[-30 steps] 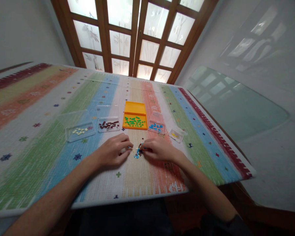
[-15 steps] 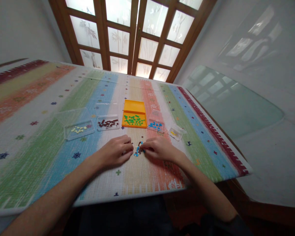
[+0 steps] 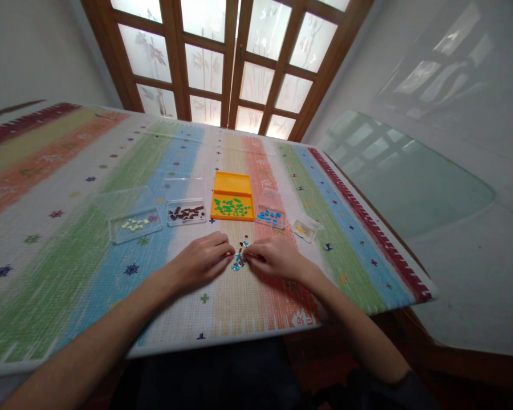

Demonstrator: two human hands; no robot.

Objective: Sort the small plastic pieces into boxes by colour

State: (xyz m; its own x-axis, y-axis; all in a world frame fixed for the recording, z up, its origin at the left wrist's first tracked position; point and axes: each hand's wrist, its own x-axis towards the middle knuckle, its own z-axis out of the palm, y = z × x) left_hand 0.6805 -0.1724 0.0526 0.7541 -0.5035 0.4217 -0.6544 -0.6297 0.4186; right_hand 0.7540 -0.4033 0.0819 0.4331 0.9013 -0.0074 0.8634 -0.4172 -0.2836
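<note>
A small cluster of blue, brown and white toy building bricks lies on the striped tablecloth between my hands. My left hand rests at its left side, thumb and fingers pinched together; anything between them is too small to tell. From the right, my right hand reaches the cluster's edge with its fingertips closed in a pinch that hides what they hold. Just beyond the fingers are a loose brown brick and a few other tiny pieces.
Behind the hands stand open boxes of bricks: a clear box with pale pieces, a clear box with brown ones, a yellow box with green ones, a clear box with blue ones, and a small box with yellow ones.
My left hand has moved slightly right and closer to the cluster. The dark piece seen at its fingertips no longer shows there. Pieces at the cluster's top look differently placed.
</note>
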